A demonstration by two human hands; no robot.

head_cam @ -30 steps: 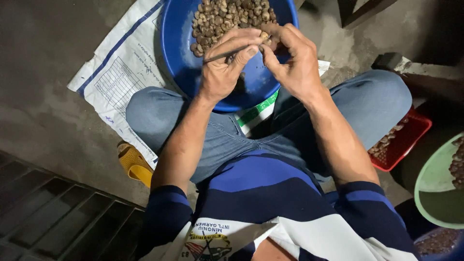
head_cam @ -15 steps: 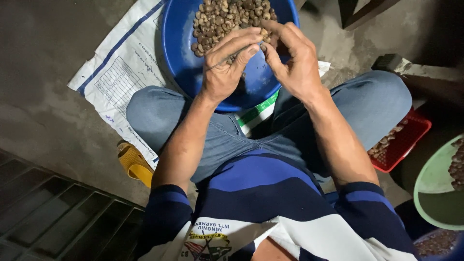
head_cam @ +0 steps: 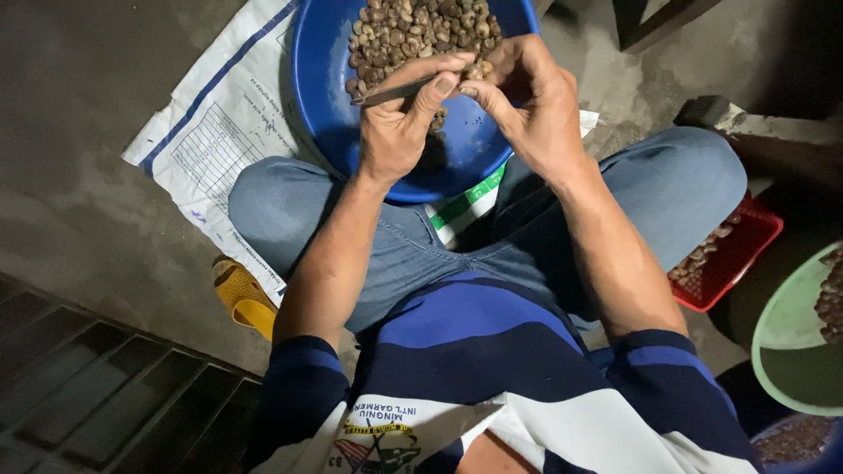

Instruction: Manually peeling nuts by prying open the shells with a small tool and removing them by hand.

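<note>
Left hand (head_cam: pixel 399 132): fingers curled shut around a thin metal pick (head_cam: pixel 391 91); shaft runs out past the knuckles to the left, tip hidden between thumb and forefinger, pointing toward the other hand

Right hand (head_cam: pixel 531 110): fingertips pinched narrow on a small pale nut (head_cam: pixel 479 70); the nut sits at the very ends of the fingers, touching or just beside the left thumb, mostly covered

Basin (head_cam: pixel 320 88): blue, round, directly beneath both hands, resting across the lap. Heap of brown nuts (head_cam: pixel 413 26) in its far part, just beyond the fingertips; a few loose bits (head_cam: pixel 436 118) lie under the left fingers

Sack (head_cam: pixel 219 132): white, printed, spread on the floor under the basin, left of the left wrist

Red tray (head_cam: pixel 733 254): well apart, out past the right elbow, holding some pale pieces. Green bowl (head_cam: pixel 795 342) near it, further right

Yellow sandal (head_cam: pixel 241 298): on the floor below the left forearm

Step in hand, as judged: working the held nut with the pick, skin or shell being picked off over the basin

Next move calls for, as judged: a firm pinch on the nut, short controlled strokes of the tip kept clear of the right fingertips, and turning the nut to reach its hidden side
</note>
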